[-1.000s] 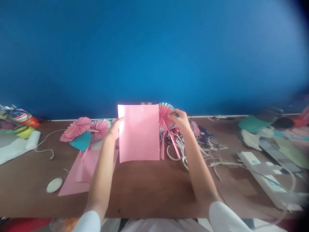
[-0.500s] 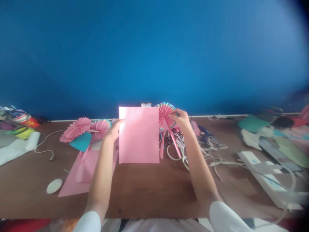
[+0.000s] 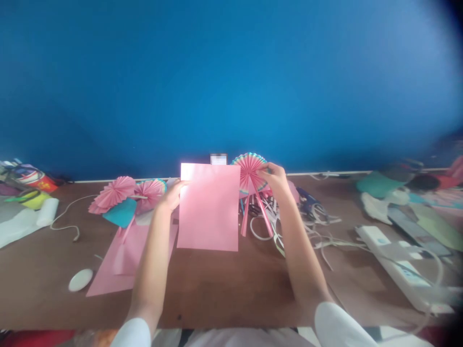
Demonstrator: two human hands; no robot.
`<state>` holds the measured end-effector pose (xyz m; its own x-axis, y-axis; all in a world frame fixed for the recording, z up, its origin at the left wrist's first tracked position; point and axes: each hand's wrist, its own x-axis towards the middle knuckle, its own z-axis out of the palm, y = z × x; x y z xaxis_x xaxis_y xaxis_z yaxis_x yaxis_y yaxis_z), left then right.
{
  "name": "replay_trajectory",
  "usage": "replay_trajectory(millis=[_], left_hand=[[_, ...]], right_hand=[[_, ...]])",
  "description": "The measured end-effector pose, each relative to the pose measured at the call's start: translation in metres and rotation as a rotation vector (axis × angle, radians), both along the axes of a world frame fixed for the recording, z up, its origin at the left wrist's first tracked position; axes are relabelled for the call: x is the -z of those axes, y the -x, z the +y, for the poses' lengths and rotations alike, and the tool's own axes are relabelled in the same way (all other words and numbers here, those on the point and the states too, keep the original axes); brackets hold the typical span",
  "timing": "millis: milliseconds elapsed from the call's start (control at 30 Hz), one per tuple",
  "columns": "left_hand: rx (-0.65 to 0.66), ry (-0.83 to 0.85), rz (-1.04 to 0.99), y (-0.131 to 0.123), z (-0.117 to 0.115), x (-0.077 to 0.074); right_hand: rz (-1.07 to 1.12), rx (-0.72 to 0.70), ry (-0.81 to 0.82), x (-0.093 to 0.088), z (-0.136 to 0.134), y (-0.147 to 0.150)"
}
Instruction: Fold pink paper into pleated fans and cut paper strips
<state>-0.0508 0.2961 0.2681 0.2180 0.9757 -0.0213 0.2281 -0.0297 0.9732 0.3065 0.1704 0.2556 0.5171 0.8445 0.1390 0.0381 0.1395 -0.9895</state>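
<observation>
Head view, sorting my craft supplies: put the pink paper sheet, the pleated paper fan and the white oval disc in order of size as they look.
1. Pink paper sheet
2. Pleated paper fan
3. White oval disc

The raised sheet may sit nearer the camera, so its lead may be overstated.

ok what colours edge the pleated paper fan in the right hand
Teal and yellow bands edge the pink paper fan, head view.

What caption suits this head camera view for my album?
Left hand holds a pink paper sheet; right hand grips a pink paper fan.
</observation>
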Motion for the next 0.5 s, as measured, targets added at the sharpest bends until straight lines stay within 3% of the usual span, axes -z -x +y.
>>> replay_trajectory(millis=[500], left_hand=[[-0.020,0.044,-0.057,-0.0044,-0.0083,-0.0093]], right_hand=[[-0.017,0.044,0.033,0.0018,0.0001,-0.0078]])
